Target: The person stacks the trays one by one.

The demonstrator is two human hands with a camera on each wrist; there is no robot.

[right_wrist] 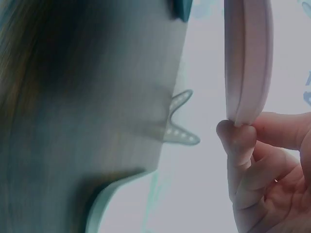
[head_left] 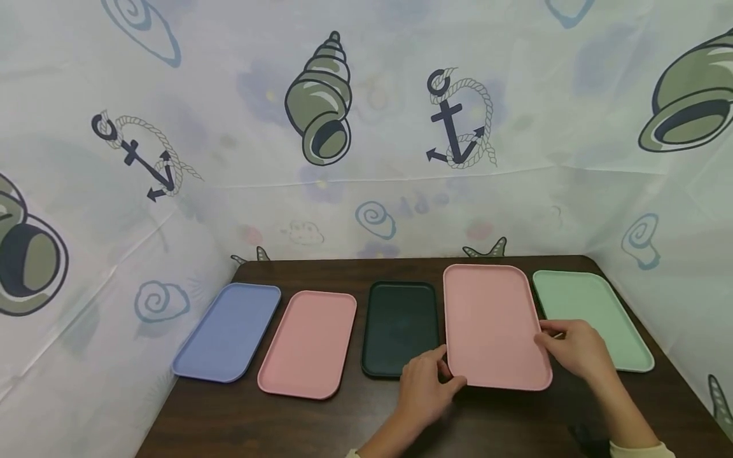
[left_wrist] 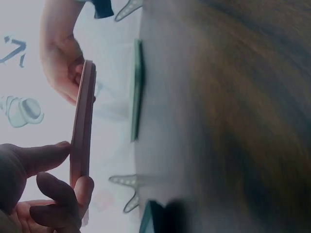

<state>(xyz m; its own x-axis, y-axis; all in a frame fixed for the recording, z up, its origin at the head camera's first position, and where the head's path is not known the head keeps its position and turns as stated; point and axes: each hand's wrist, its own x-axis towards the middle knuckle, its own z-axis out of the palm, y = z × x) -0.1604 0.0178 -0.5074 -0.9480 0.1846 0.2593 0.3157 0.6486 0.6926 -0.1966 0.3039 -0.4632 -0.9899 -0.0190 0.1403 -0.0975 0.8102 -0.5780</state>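
Note:
Both hands hold a pink rectangular tray (head_left: pixel 497 327) with a raised rim, lifted off the dark wooden table. My left hand (head_left: pixel 425 388) pinches its near left corner. On the right edge, toward the near side, the right hand (head_left: pixel 578 350) pinches the rim between thumb and fingers. Seen edge-on in the left wrist view, the pink tray (left_wrist: pixel 83 126) stands away from the tabletop. In the right wrist view, the right thumb and fingertips (right_wrist: pixel 241 138) meet at the tray's rim. A dark green tray (head_left: pixel 399 327) lies just left of it, and a light green tray (head_left: pixel 595 318) lies to the right, partly behind the right hand.
Farther left on the table (head_left: pixel 229 420) lie another pink tray (head_left: pixel 309 343) and a blue tray (head_left: pixel 229 331). A white cloth (head_left: pixel 389 140) printed with shells and anchors hangs behind the table and along both sides.

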